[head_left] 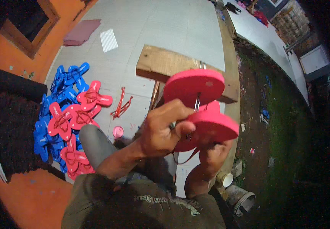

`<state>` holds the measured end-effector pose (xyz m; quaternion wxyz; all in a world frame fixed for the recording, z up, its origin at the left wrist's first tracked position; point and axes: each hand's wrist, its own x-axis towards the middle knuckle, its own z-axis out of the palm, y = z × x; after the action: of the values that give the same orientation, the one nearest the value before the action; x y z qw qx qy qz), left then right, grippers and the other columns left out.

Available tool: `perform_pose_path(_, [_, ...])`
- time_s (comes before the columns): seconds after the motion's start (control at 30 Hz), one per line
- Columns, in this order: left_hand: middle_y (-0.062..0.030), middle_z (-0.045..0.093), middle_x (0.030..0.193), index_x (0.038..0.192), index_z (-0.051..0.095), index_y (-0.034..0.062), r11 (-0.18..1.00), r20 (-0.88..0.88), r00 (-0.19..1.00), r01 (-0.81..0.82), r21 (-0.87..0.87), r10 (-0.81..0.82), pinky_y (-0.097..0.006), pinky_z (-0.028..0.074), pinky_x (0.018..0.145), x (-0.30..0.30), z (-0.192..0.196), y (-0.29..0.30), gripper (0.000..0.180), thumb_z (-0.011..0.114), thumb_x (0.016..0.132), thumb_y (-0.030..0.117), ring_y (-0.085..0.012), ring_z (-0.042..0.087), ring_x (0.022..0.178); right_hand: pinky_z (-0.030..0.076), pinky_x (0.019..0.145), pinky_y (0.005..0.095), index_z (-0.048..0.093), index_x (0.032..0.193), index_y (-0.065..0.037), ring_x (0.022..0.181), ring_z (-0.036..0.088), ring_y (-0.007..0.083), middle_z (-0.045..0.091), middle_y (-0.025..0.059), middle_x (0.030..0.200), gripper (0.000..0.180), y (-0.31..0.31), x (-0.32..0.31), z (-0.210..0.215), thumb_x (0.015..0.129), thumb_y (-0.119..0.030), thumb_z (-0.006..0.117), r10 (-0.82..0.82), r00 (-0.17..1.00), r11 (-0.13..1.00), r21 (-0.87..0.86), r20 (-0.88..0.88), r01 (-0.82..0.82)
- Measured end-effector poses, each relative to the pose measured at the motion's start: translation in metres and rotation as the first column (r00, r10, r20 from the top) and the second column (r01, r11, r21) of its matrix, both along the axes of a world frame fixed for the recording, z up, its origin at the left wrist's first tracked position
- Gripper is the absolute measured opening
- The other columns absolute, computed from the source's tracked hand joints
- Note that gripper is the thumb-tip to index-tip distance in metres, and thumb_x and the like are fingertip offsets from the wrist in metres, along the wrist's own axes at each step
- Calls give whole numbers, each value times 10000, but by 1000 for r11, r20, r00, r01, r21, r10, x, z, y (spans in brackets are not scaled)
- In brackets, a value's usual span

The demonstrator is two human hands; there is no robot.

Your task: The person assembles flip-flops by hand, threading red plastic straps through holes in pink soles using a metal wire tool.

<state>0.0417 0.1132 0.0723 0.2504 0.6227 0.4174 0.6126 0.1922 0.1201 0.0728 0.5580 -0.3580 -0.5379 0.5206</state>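
Note:
My left hand (pixel 163 128) is closed at the near edge of a pink flip-flop sole (pixel 218 124), its thumb pressed against it and its fingers curled beside a thin metal rod (pixel 198 101). From below, my right hand (pixel 214 154) grips the same sole, its fingers partly hidden under it. A dark red strap (pixel 190 156) hangs beneath. Just beyond, another pink sole (pixel 193 86) sits in front of a wooden bench (pixel 169 63), the rod showing between the two. Whether the rod passes through the nearer sole is hard to make out.
Pink flip-flops (pixel 92 97) lie on a heap of blue ones (pixel 44 131) at left. Loose red straps (pixel 122 104) and a small pink tub (pixel 118 132) rest on the tiled floor. A bucket (pixel 243 202) stands at lower right, beside dark ground.

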Motion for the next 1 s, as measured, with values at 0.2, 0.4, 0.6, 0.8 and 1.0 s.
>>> perform_pose_path(0.2, [-92, 539, 716, 902, 546, 45, 980, 180, 967, -162, -111, 181, -285, 410, 554, 0, -9, 13, 167, 528, 846, 201, -197, 510, 590, 436, 765, 303, 526, 1035, 20, 845, 561, 195, 597, 110, 913, 278, 11, -27, -3, 760, -19, 518, -66, 987, 992, 117, 147, 49])
perform_pose_path(0.4, [-108, 516, 733, 886, 531, 12, 918, 100, 994, -2, 396, -41, -313, 428, 617, -8, 2, 75, 225, 554, 829, 229, -226, 521, 659, 410, 810, 392, 583, 917, 24, 877, 555, 250, 582, 129, 929, 360, 52, -38, -8, 833, -318, 507, -132, 961, 961, 209, -242, 184])
perform_pose_path(0.6, [-112, 568, 769, 899, 530, 13, 995, 250, 967, -33, -92, 55, -292, 440, 618, -14, 17, 90, 259, 588, 807, 248, -231, 560, 681, 429, 763, 309, 523, 1009, 21, 861, 540, 191, 566, 99, 945, 296, 87, -41, 18, 754, -98, 612, -128, 989, 986, 96, -77, 135])
perform_pose_path(0.8, [-102, 550, 739, 910, 521, 32, 979, 230, 956, -154, -134, 181, -300, 420, 588, -36, 21, 107, 179, 490, 870, 203, -173, 512, 631, 418, 812, 315, 491, 1063, 30, 872, 545, 212, 574, 123, 936, 392, 115, -66, 20, 672, 16, 464, -12, 994, 998, 64, 113, 4])
perform_pose_path(1.0, [-163, 533, 873, 958, 506, -19, 943, 25, 994, -106, 315, 103, -344, 438, 724, -45, 15, 107, 262, 505, 849, 219, -303, 546, 787, 408, 736, 380, 581, 894, 54, 804, 534, 272, 566, 151, 852, 319, 105, -64, 14, 805, -199, 408, -175, 965, 892, 446, 193, 72])
